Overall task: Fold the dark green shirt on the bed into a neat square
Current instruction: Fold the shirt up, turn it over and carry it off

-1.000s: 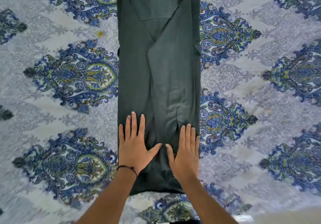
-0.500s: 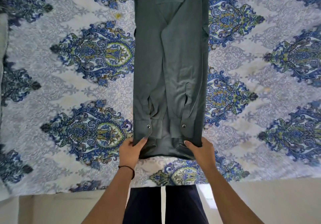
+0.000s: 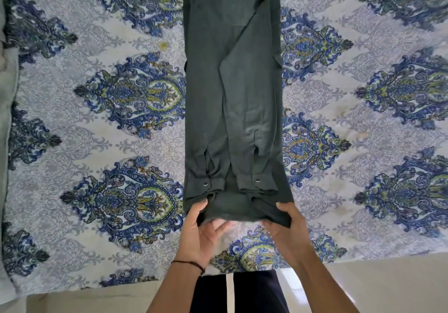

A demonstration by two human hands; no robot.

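Observation:
The dark green shirt (image 3: 232, 99) lies on the bed as a long narrow strip, collar at the far end, both sleeves folded in with their snap cuffs near the hem. My left hand (image 3: 201, 232) grips the near left corner of the hem, thumb on top and fingers underneath. My right hand (image 3: 288, 227) grips the near right corner the same way. The hem edge is lifted slightly off the bedsheet between my hands.
The bedsheet (image 3: 116, 123) is pale with blue and green paisley medallions and spreads wide on both sides of the shirt. Its near edge (image 3: 363, 255) runs just behind my wrists, with pale floor (image 3: 388, 286) and my dark trousers (image 3: 242, 293) below.
My hands went from pressing flat on the lower shirt to gripping its hem corners, and the hem now rises a little off the sheet. The camera view has pulled back.

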